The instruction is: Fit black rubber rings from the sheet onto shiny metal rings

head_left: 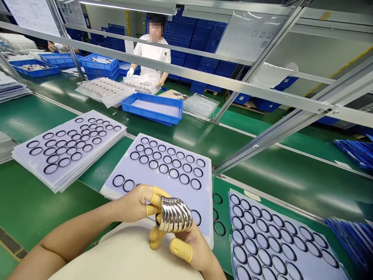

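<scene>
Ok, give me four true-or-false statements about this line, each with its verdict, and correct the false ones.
1. The left hand and right hand hold a stack of shiny metal rings. True.
2. The fingers wear yellow finger cots. True.
3. The co-worker wears black gloves. False: the gloves are white.
4. The loose black rings lie to the left of the hands. False: they lie to the right of the hands, on the green belt.
</scene>
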